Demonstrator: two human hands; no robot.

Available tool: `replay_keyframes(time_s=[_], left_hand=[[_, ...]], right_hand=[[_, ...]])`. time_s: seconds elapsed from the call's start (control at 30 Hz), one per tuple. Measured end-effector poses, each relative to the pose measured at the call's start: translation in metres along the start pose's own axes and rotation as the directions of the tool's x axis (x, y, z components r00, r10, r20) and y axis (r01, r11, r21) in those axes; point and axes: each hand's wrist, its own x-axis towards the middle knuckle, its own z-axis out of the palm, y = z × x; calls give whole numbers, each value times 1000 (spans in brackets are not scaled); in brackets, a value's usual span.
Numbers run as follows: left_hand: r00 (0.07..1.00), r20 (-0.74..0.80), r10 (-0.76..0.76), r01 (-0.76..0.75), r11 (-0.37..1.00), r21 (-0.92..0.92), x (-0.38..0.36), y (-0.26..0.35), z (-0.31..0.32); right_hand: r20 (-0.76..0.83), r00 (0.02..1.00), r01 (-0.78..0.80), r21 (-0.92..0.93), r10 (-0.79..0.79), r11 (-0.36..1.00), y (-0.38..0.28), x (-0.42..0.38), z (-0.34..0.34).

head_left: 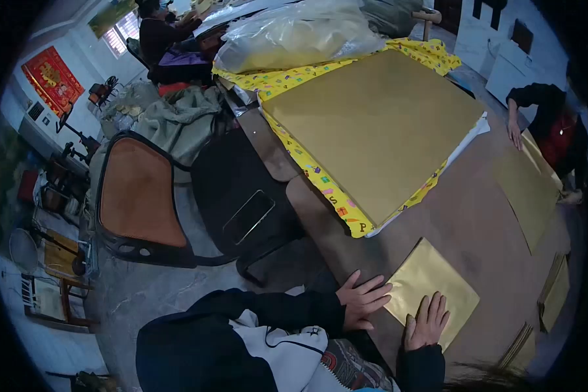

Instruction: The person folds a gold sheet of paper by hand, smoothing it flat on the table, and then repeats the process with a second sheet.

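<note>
A folded sheet of shiny gold paper (447, 284) lies at an angle on the brown table (464, 215), near its front edge. My left hand (362, 302) is open, fingers spread, with its fingertips at the paper's left edge. Flat on the lower part of the paper rests my right hand (428, 322), its fingers stretched out and the thumb a little apart. Neither hand is wrapped round anything. Beyond my hands a large stack of gold-brown sheets (379, 124) sits on yellow patterned wrapping (320, 183).
Across the table at right, a person (549, 124) has hands on another gold sheet (526, 189). Folded gold bundles (554, 291) lie at the right edge. At left stands a chair (144, 189) with a phone (249, 217) on the black seat beside it. Plastic bags (300, 36) lie behind the stack.
</note>
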Motion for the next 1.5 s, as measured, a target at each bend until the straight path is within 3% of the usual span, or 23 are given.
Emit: replay_keyframes(time_s=[0.07,0.2,0.23,0.33,0.37,0.43,0.47,0.57,0.7,0.73,0.8,0.87,0.97,1.0,1.07,1.1,1.13,1.17,1.2,1.27,1.33,1.4,1.5], left_hand=[[987,151,-44,51,998,-43,1,1,-13],[982,179,-55,66,996,-56,4,0,-33],[984,177,-27,39,997,-65,8,-7,-32],[962,-117,246,-229,963,141,26,-21,-33],[956,-123,266,-250,959,131,33,-21,-34],[945,183,271,-304,934,188,44,-19,-29],[929,15,369,-361,899,247,43,-18,-28],[913,81,400,-407,878,252,45,-27,-21],[935,148,323,-310,945,-107,57,-41,-44],[960,-4,279,-273,934,-230,56,-43,-44],[977,-23,214,-213,948,-236,60,-47,-56],[985,-90,149,-169,941,-294,65,-53,-65],[971,-196,135,-193,929,-314,71,-49,-101],[943,-294,154,-249,914,-319,76,-56,-111],[972,-218,-85,49,985,-163,84,-75,-127],[967,-250,-54,15,988,-155,88,-93,-142],[961,-277,-20,0,997,-72,90,-102,-148],[959,-239,-153,118,981,-154,95,-143,-142],[946,-320,50,-34,998,52,91,-192,-130],[975,-217,46,-46,999,5,87,-241,-118],[978,-193,76,-75,997,14,85,-249,-116],[973,-224,-47,-22,955,-297,83,-233,-117],[989,-137,-60,18,958,-287,80,-236,-128]], right_hand=[[40,997,-63,-25,64,998,12,-11,-2],[8,993,-120,-130,122,984,45,-44,1],[18,993,-117,-98,120,988,53,-52,0],[29,993,-113,-77,116,991,51,-66,-22],[86,993,-79,-37,82,996,49,-64,-32],[73,997,34,-65,-30,997,59,-67,-33],[72,997,19,-74,-14,997,61,-70,-34],[60,993,105,-79,-101,991,57,-58,-44],[33,990,142,-29,-141,989,61,-57,-48],[-33,987,154,-11,-155,988,63,-56,-50],[-101,984,151,4,-150,989,74,-55,-45],[-309,878,356,-88,-366,930,97,-52,-31],[-559,790,275,-46,-253,960,101,-36,-75],[-383,919,51,-105,-88,993,102,-40,-109],[-657,728,81,-202,-197,976,142,-43,-144],[-609,793,-185,-249,-5,951,149,-55,-173],[-689,721,-168,-275,-72,947,166,-70,-201],[-738,673,-322,-349,-47,880,197,-90,-217],[-749,659,-507,-372,70,778,201,-107,-250],[-800,599,-658,-463,40,594,229,-158,-282],[-807,586,-712,-468,75,523,234,-194,-293],[-808,574,-743,-444,135,500,250,-223,-282],[-786,552,-790,-388,278,474,259,-252,-214]])
